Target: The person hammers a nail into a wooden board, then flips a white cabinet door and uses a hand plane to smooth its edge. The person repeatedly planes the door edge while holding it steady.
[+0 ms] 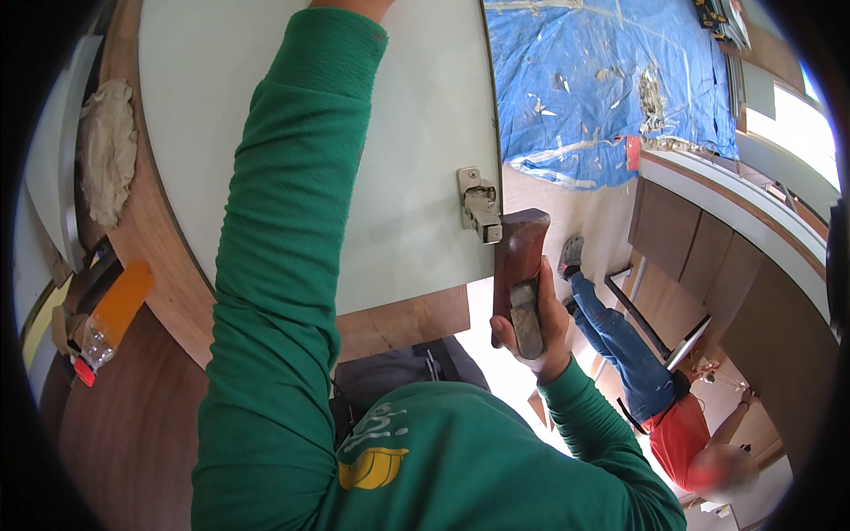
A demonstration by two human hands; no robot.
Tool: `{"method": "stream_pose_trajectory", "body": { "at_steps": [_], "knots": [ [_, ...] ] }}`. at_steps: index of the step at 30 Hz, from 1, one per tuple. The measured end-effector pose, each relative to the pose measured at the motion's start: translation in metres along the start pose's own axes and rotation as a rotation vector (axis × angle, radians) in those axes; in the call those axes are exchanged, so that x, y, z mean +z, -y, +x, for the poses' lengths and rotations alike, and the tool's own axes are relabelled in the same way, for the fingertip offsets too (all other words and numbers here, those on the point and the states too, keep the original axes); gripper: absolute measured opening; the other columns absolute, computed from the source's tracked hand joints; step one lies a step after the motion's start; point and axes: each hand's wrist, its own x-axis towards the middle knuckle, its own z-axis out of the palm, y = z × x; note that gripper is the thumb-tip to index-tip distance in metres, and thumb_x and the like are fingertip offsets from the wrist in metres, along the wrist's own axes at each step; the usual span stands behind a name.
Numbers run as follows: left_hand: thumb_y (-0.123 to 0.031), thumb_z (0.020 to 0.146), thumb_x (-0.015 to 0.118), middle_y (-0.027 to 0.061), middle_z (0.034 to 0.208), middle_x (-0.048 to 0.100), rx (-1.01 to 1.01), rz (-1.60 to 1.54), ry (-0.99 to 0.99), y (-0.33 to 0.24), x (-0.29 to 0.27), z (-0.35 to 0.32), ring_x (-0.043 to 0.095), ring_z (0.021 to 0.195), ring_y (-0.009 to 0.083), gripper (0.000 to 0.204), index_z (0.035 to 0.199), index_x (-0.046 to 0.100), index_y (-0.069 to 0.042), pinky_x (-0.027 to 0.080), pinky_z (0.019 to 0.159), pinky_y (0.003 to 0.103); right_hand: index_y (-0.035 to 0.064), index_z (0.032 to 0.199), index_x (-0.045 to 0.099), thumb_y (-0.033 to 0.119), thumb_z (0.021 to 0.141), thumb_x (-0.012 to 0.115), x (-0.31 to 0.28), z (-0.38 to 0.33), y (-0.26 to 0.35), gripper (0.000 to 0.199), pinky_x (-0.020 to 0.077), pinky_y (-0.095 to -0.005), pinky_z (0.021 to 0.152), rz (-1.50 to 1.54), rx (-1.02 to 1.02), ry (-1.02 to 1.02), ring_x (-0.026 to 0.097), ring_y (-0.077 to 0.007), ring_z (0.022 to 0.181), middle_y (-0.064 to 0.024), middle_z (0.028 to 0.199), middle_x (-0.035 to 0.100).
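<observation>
A white cabinet door panel (416, 88) lies in front of me, with a metal cup hinge (480, 205) fixed near its right edge. In my right hand (551, 332) is a reddish-brown wooden hand plane (522, 243); its grey metal iron (527, 319) shows between thumb and fingers. The plane stands along the panel's right edge, close beside the hinge; whether it touches the edge I cannot tell. My left arm, in a green sleeve (288, 177), reaches across the panel to the top of the picture. Only a bit of the left wrist (354, 7) shows, its fingers out of frame.
Under the panel is a wooden board (407, 320). To the left are a whitish rag (108, 150) and a bottle of orange liquid (119, 305). A blue tarp (575, 88) covers the far floor. At right, a person in a red shirt (680, 438) is near brown cabinets (699, 257).
</observation>
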Motion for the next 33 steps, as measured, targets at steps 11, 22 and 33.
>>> {"method": "stream_pose_trajectory", "body": {
  "at_steps": [11, 22, 33],
  "knots": [
    [-0.064, 0.108, 0.009, 0.0294, 0.144, 0.058, 0.035, -0.043, 0.018, -0.004, -0.002, -0.003, 0.047, 0.141, 0.0437, 0.093, 0.142, 0.055, 0.010, 0.022, 0.126, 0.050, -0.0073, 0.160, 0.027, 0.024, 0.087, 0.082, -0.001, 0.052, 0.010, 0.096, 0.0580, -0.0319, 0.075, 0.208, 0.129, -0.002, 0.074, -0.0253, 0.084, -0.0195, 0.106, 0.073],
    [-0.057, 0.110, 0.011, 0.0290, 0.140, 0.061, -0.010, -0.082, 0.037, -0.016, -0.007, -0.006, 0.048, 0.141, 0.0411, 0.086, 0.136, 0.059, 0.010, 0.022, 0.125, 0.051, -0.0077, 0.159, 0.030, 0.028, 0.091, 0.082, -0.007, 0.134, 0.010, 0.093, 0.0539, -0.0292, 0.092, 0.187, -0.029, -0.061, 0.069, -0.0201, 0.103, -0.0206, 0.125, 0.070],
    [-0.050, 0.112, 0.012, 0.0296, 0.139, 0.061, 0.003, -0.029, 0.002, -0.011, -0.006, -0.008, 0.049, 0.140, 0.0410, 0.079, 0.132, 0.060, 0.010, 0.023, 0.125, 0.051, -0.0051, 0.156, 0.040, 0.034, 0.091, 0.082, -0.015, 0.219, 0.025, 0.086, 0.0538, -0.0288, 0.087, 0.152, -0.042, -0.109, 0.068, -0.0168, 0.095, -0.0139, 0.108, 0.073]
  ]
}}
